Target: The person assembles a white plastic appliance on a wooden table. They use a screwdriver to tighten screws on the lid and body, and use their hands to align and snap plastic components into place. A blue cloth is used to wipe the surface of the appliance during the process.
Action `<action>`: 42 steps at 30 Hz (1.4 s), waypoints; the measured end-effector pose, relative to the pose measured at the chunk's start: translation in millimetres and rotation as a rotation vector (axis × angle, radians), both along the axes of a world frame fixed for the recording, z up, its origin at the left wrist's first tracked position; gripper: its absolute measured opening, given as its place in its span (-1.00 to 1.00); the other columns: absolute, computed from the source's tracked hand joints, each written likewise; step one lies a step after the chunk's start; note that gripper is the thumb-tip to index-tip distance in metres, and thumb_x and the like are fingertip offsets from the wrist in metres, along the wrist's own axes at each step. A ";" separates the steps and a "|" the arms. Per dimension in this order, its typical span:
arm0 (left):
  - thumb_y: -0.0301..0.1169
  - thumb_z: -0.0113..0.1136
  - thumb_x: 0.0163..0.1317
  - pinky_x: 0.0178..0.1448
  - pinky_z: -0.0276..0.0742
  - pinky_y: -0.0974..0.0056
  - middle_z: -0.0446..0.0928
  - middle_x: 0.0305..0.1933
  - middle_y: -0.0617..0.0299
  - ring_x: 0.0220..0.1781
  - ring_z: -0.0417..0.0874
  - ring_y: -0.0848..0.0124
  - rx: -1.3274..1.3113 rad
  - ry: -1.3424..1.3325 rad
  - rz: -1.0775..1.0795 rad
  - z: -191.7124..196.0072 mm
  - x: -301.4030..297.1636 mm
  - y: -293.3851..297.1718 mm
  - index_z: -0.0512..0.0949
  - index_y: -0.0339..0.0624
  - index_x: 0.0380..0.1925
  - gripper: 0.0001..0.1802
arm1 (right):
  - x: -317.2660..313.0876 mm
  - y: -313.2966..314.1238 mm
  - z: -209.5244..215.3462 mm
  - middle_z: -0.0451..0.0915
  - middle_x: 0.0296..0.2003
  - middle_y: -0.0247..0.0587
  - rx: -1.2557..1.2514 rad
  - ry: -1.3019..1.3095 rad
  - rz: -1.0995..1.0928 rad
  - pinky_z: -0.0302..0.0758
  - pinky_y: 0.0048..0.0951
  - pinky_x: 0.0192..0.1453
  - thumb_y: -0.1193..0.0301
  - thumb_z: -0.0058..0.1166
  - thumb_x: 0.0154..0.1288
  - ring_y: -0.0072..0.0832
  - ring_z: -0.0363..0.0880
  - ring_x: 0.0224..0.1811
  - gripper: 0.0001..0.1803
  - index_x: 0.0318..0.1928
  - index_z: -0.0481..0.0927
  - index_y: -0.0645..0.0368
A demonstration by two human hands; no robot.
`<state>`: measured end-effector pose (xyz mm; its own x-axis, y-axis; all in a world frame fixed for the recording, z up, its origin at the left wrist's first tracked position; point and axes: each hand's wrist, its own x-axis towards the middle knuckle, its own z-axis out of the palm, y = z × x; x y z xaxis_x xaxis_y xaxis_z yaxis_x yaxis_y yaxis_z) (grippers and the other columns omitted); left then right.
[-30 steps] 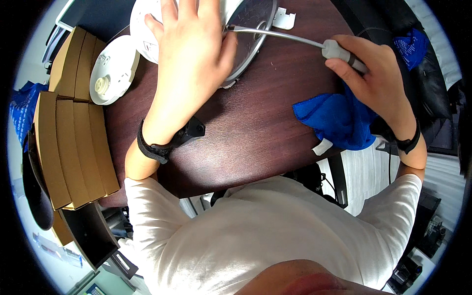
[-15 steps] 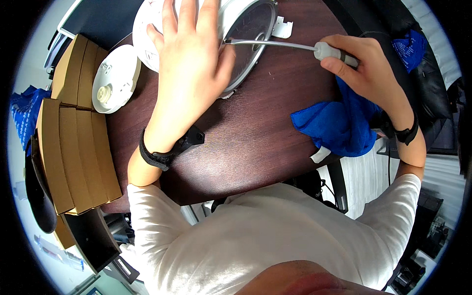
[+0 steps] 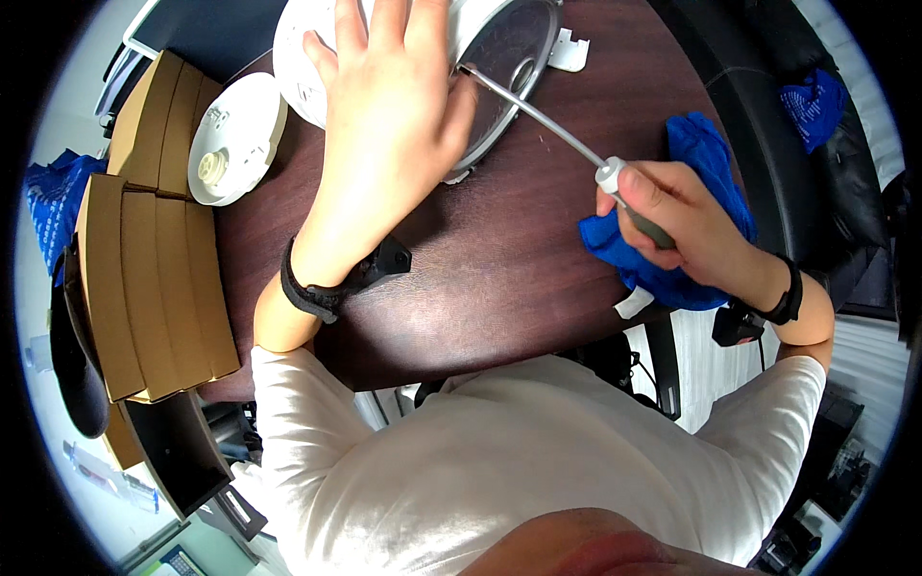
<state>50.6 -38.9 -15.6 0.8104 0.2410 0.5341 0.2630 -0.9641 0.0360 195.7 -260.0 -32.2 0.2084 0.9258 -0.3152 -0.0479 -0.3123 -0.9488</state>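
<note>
My left hand [image 3: 389, 110] lies flat with its fingers spread on a white round housing [image 3: 300, 77] at the far side of the table, partly cut off by the upper edge. A dark, glossy disc with a pale rim [image 3: 499, 48] forms its right part. My right hand [image 3: 687, 216] is closed around the grey and white handle of a screwdriver [image 3: 552, 123]. Its metal shaft slants up and left, and the tip meets the housing beside my left thumb. The exact spot under the tip is too small to make out. A white bracket [image 3: 570, 53] sticks out beyond the disc.
A white round cover with a cream socket-like part [image 3: 245, 134] leans by cardboard boxes [image 3: 163, 288] on the left. Under my right hand lies a blue cloth [image 3: 709, 154] on the dark brown table [image 3: 461, 307]. A black padded seat [image 3: 816, 182] stands at right.
My right hand has moved down and slightly left, so the screwdriver now slants more steeply, its tip still at the housing. My left hand stays spread on the housing; the whole view has shifted slightly.
</note>
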 end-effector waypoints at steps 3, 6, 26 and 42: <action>-0.45 0.24 0.11 0.50 -0.04 -0.45 0.14 0.50 -0.29 0.55 0.05 -0.38 0.039 -0.066 -0.029 -5.6 1.8 6.3 0.17 -0.22 0.46 -0.14 | -6.4 -0.4 3.9 0.33 -0.66 -0.54 -0.008 0.044 0.000 0.07 -0.65 -0.64 0.00 -0.09 0.60 -0.78 0.20 -0.69 -0.50 -0.20 0.58 0.22; -0.38 0.25 0.17 0.49 0.01 -0.47 0.20 0.53 -0.14 0.57 0.11 -0.28 0.108 -0.180 -0.081 -21.6 3.6 21.0 0.24 -0.02 0.47 -0.19 | 7.9 3.2 -5.6 0.37 -0.64 -0.50 0.112 -0.443 -0.037 0.17 -0.57 -0.58 0.05 0.00 0.57 -0.73 0.28 -0.64 -0.54 -0.25 0.64 0.21; -0.43 0.23 0.13 0.54 0.01 -0.39 0.19 0.55 -0.09 0.59 0.10 -0.25 0.087 -0.160 -0.104 -18.7 3.0 20.3 0.24 0.02 0.48 -0.16 | 52.6 11.2 25.4 0.69 -0.33 -0.18 0.562 -1.666 0.000 0.50 -0.47 -0.45 0.10 0.40 0.20 -0.34 0.66 -0.49 -0.54 -0.09 0.69 0.21; -0.37 0.22 0.22 0.53 0.00 -0.40 0.19 0.54 -0.13 0.58 0.10 -0.27 0.105 -0.165 -0.083 -21.0 4.9 19.2 0.25 -0.03 0.47 -0.23 | 57.8 9.8 32.3 0.69 -0.34 -0.15 0.566 -1.692 0.024 0.54 -0.46 -0.39 0.13 0.41 0.20 -0.31 0.70 -0.44 -0.56 -0.10 0.68 0.22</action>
<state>55.5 -19.8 -36.5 0.7247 0.1130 0.6797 0.1813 -0.9830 -0.0299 253.5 -250.2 0.2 -0.0777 0.8422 0.5336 0.9966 0.0515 0.0640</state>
